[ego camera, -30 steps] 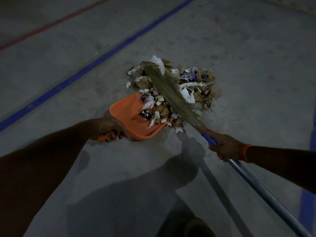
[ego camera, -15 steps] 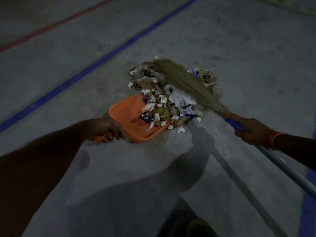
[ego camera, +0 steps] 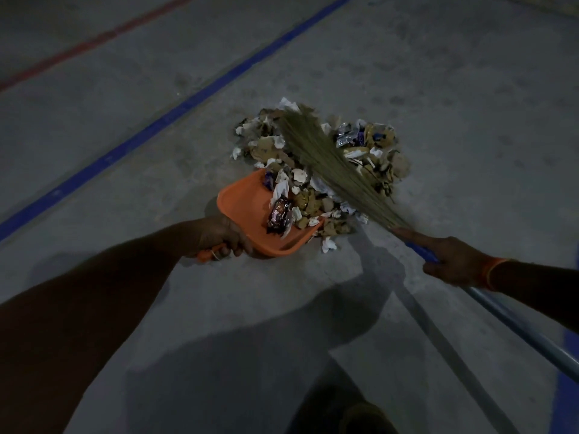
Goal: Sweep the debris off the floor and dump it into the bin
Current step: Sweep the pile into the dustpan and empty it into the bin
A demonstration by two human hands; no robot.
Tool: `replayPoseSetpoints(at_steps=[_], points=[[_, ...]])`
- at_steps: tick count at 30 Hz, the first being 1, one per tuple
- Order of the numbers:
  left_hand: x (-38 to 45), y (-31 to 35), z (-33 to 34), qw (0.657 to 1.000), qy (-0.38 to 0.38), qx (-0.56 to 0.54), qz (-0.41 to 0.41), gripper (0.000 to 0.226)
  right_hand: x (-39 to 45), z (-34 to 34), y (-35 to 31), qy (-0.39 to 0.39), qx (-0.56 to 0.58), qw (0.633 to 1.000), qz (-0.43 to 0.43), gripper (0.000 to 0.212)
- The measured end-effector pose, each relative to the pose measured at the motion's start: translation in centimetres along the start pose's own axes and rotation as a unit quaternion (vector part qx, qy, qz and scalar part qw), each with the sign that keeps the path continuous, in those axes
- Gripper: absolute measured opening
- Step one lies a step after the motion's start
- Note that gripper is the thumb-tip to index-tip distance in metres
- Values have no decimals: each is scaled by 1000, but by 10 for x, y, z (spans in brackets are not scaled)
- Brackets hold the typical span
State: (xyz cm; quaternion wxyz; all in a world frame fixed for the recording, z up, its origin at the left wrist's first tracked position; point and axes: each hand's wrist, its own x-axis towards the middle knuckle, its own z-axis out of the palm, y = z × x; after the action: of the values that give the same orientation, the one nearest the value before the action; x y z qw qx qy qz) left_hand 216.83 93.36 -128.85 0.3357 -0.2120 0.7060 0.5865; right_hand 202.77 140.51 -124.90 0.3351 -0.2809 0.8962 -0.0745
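Note:
A heap of debris (ego camera: 376, 148), made of paper scraps, dry leaves and wrappers, lies on the grey floor. An orange dustpan (ego camera: 244, 208) rests at its near left edge with some scraps and a dark wrapper inside. My left hand (ego camera: 219, 236) grips the dustpan's handle. A grass broom (ego camera: 326, 164) lies slanted across the heap, its tips at the far side. My right hand (ego camera: 451, 261) grips the broom's blue handle just below the bristles. No bin is in view.
A blue painted line (ego camera: 163, 120) and a red line (ego camera: 94, 42) cross the concrete floor at the far left. Another blue stripe (ego camera: 567, 386) runs along the right edge. My foot (ego camera: 363, 418) and my shadow fall at the bottom centre.
The broom head swung back to the far left side of the heap, lying over its middle. More scraps and a dark wrapper now sit in the dustpan. My left hand stayed put.

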Motion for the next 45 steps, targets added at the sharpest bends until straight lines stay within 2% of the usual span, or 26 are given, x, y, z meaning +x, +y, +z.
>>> replayPoseSetpoints(at_steps=[5,9,15,19,23,31,37,45], points=[[10,5,18,1000,-7,5,13,30,-11,3,-11,-8,-13,999,-29,87],[3,4,11,1000,3,-5,12,32,-13,-5,-9,33,-26,996,-74,90],[-17,-17,-10,1000,25,-13,5,33,-17,-14,7,63,-35,994,-81,94],[-26,-26,-17,1000,30,-5,0,34,-17,-6,9,23,-35,998,-49,91],[-28,-25,-15,1000,29,-4,-6,34,-17,12,-11,-32,18,999,-8,88],[-22,-27,-14,1000,19,2,-9,35,-35,7,-33,-50,34,995,-73,91],[-26,-22,-17,1000,16,-9,-3,35,-46,-1,-33,-3,12,992,-126,91],[-42,-26,-20,999,29,-19,9,37,-37,-21,-33,59,-10,993,-104,89]])
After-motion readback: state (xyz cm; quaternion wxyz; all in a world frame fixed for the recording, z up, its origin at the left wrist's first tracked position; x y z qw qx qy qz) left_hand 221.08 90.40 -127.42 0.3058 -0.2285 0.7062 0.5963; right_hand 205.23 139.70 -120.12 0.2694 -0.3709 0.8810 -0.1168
